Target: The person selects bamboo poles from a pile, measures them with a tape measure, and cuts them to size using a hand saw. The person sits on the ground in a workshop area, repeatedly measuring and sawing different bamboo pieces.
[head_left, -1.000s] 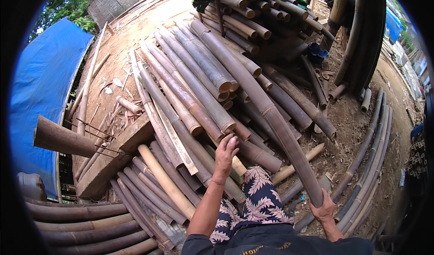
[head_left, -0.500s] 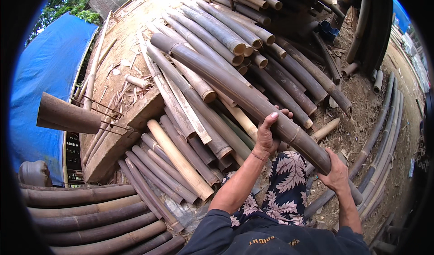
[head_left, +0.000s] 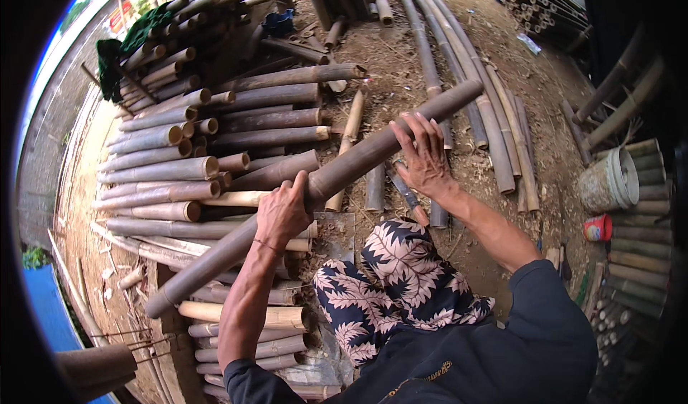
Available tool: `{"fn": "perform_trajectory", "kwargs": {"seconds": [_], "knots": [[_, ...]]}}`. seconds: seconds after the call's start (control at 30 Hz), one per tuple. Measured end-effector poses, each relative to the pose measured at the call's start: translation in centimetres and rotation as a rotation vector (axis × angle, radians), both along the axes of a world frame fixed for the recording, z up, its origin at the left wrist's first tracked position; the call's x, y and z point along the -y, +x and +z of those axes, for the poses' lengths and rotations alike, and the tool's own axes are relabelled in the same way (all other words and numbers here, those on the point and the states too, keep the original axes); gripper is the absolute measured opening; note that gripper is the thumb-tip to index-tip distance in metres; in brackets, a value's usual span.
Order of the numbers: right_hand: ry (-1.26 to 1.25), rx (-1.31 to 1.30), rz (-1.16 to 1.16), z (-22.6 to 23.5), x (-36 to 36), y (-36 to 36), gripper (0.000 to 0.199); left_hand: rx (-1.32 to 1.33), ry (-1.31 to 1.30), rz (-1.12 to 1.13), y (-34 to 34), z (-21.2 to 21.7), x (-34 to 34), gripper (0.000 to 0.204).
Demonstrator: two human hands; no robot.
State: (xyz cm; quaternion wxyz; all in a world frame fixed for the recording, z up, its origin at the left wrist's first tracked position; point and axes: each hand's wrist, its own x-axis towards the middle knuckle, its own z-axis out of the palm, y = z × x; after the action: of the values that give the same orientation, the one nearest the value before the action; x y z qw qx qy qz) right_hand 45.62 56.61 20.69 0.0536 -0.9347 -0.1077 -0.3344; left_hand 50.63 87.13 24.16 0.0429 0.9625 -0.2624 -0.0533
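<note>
Left hand (head_left: 282, 214) fingers wrapped round long bamboo pole (head_left: 315, 189) mid-length; right hand (head_left: 426, 157) fingers curled over upper part. Pole held across lap, above bamboo stack (head_left: 186, 167). We judge it stiff, heavy, smooth-skinned; wide two-hand hold suits.

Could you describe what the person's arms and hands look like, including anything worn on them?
Both hands are bare, without gloves. The left hand has a thin band around its wrist. The right hand wears nothing visible. Dark navy sleeves are pushed up, leaving both forearms uncovered.
</note>
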Motion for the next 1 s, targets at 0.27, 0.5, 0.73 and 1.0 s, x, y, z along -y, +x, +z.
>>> {"fn": "perform_trajectory", "kwargs": {"seconds": [0.27,0.5,0.73,1.0], "knots": [[0.777,-0.715,-0.803,-23.5,9.1,-44.5,0.086,-0.49,-0.34,-0.082,-1.3,-4.9,4.0,0.076],[0.903,-1.065,-1.705,-28.6,7.5,-72.6,0.092,-0.952,-0.546,-0.082,-2.9,-9.5,7.5,0.062],[0.922,-1.171,-1.934,-29.9,14.0,-71.1,0.083,-1.127,-0.495,-0.036,-3.6,-10.5,14.3,0.053],[0.712,-1.659,-1.202,-23.2,24.8,-62.1,0.052,-0.773,-0.56,-0.02,-7.2,-9.3,21.3,0.055]]}}
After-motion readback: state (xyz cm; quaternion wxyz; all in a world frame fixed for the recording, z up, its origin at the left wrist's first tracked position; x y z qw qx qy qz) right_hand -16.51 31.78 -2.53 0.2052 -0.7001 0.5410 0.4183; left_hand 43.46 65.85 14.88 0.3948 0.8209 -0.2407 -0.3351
